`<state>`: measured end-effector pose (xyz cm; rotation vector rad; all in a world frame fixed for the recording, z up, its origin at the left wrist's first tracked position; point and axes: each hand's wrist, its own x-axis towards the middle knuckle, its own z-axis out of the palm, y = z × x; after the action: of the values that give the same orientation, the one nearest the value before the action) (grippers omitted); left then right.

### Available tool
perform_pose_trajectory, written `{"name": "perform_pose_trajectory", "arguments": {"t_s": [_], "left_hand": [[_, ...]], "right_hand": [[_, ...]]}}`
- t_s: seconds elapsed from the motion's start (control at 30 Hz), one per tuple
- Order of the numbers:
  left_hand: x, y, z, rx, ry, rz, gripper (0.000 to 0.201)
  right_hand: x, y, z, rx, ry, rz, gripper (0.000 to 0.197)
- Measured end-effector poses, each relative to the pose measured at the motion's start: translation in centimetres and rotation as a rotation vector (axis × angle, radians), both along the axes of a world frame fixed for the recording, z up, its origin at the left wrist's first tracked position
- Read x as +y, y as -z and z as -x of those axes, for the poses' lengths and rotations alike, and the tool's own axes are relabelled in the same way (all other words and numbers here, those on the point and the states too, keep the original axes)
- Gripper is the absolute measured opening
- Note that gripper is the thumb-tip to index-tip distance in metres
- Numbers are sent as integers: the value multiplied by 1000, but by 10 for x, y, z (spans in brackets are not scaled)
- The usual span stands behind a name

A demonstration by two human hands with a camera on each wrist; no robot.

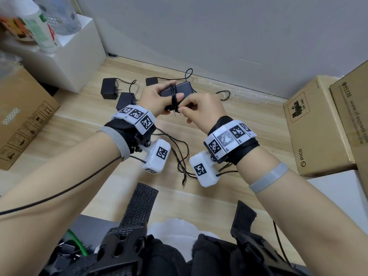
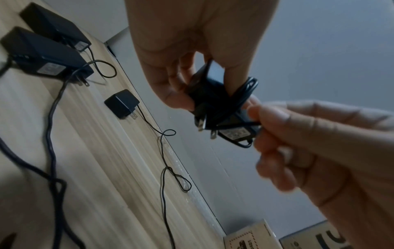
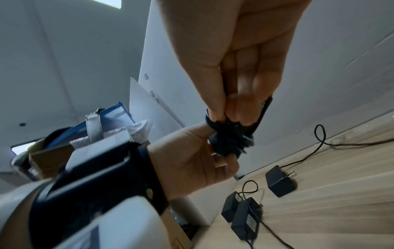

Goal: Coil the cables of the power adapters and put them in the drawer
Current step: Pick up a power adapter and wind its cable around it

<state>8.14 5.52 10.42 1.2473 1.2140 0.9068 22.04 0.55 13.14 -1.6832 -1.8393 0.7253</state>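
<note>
My left hand grips a black power adapter held up above the wooden surface, thumb across its front. Its thin black cable is wound in several turns around the adapter's body. My right hand pinches the cable's loose end just under the adapter. In the left wrist view the adapter shows its two plug prongs, and the cable loops round it. In the right wrist view the fingertips press on the wound bundle. No drawer is in view.
Three more black adapters lie on the wooden surface with loose, tangled cables. A white cabinet stands at the back left. Cardboard boxes flank the area at left and right.
</note>
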Motion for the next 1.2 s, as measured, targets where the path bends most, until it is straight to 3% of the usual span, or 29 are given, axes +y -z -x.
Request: {"name": "perform_pose_trajectory", "arguments": {"t_s": [0.17,0.37,0.57,0.7,0.83,1.07,1.2], "left_hand": [[-2,-2,-8,-44,29,19,48],[-1,-3,-8,-71,89,31,48],[-5,0,-11,-7,58,-76,45],[-6,0,-14,-16,30,-95,43],[-8,2,-17,-13,-11,-76,38],[-9,5,-18,-17,-6,-82,30],[-11,6,-20,-27,-1,-85,30]], "right_hand": [[5,-3,-3,198,93,19,28],[7,-2,-9,251,168,-23,14],[7,3,-6,311,159,29,24],[5,-2,-8,385,177,36,14],[7,-3,-11,355,222,29,34],[13,-2,-10,203,205,4,6],[17,-1,-7,159,202,46,8]]}}
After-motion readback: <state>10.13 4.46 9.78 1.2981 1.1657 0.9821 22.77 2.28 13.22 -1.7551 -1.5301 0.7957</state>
